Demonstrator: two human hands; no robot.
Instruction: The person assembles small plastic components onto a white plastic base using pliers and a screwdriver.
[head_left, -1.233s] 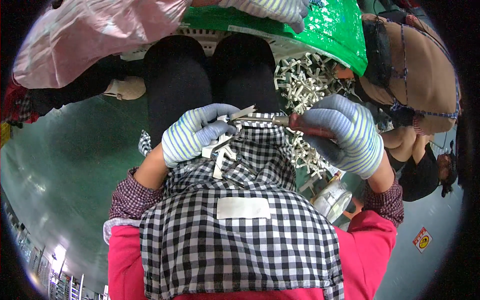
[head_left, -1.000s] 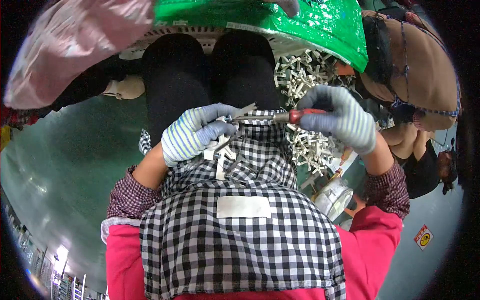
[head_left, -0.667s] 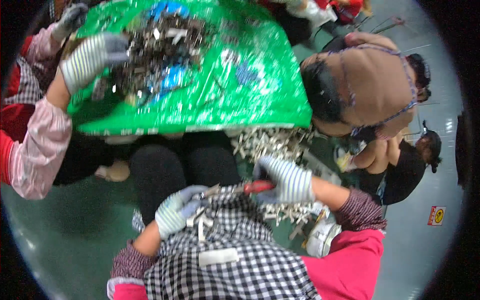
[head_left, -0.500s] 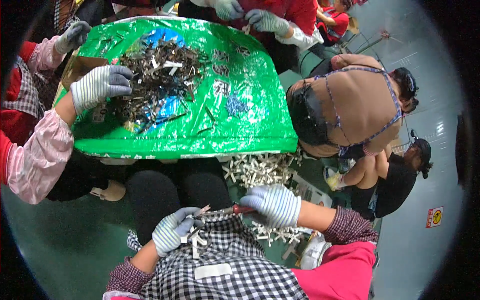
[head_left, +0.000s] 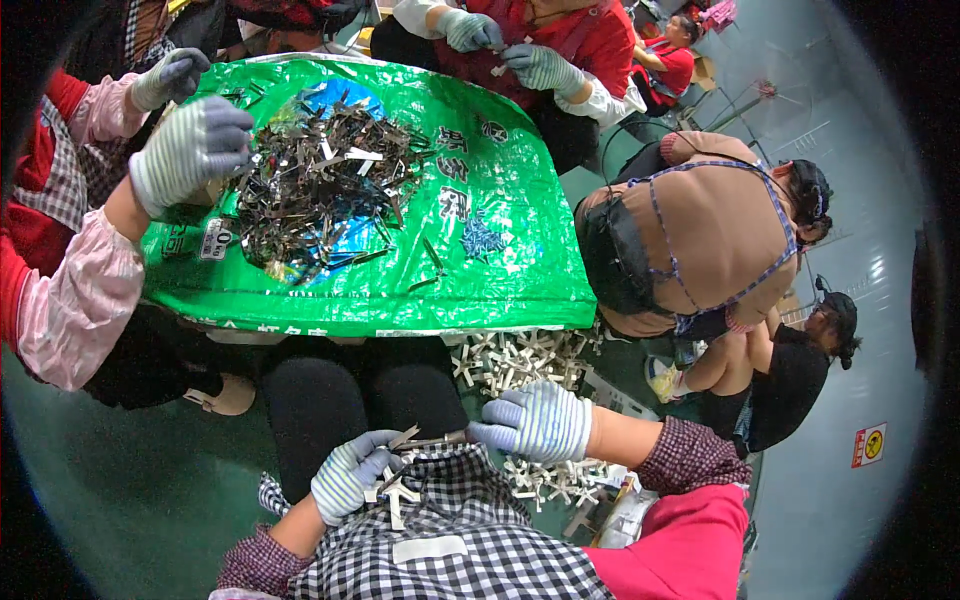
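In my lap, my left hand (head_left: 352, 478), in a striped knit glove, is closed on a small white branched plastic piece (head_left: 400, 500) with thin metal strips (head_left: 405, 437) sticking out of it. My right hand (head_left: 537, 422), gloved the same way, is wrapped round a screwdriver. Its thin shaft (head_left: 438, 441) points left to the piece in my left hand, and the handle is hidden by my fingers. Whether the tip touches the piece I cannot make out.
Ahead stands a table under a green plastic sheet (head_left: 520, 285), with a heap of dark metal strips (head_left: 330, 180) and a small blue pile (head_left: 482, 238). Many white branched pieces (head_left: 520, 362) lie below its edge. Co-workers' gloved hands (head_left: 195, 155) reach in from left and far side.
My right hand has shifted slightly left and down, and the screwdriver's red handle is now covered. The left co-worker's near hand has risen from the heap. The whole view has tilted a little.
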